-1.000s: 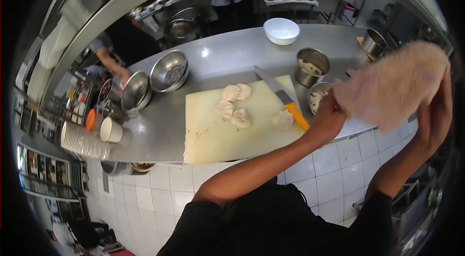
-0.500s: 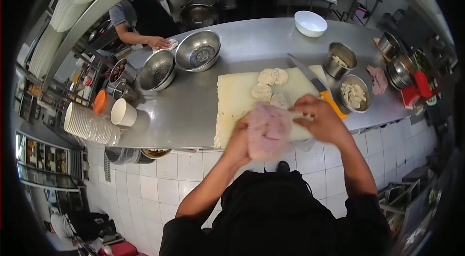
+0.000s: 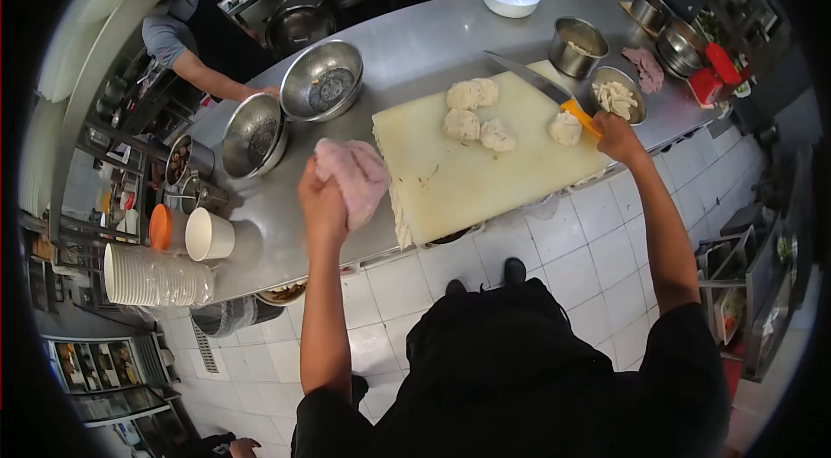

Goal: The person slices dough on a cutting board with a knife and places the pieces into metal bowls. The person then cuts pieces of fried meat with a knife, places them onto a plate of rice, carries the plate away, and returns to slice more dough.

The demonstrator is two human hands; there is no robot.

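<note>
clutching a bunched pink cloth [image 3: 357, 177] in the left hand [image 3: 323, 205], cutting board [image 3: 493, 181] to its right; touching with the right hand [image 3: 619, 138] an orange-handled knife [image 3: 578, 114] just leftward, cannot tell whether gripped

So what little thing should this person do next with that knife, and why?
Probably lift the knife clear of the board: the right hand is at its orange handle, and the left hand holds a pink cloth that could then wipe the brown marks on the board.
</note>
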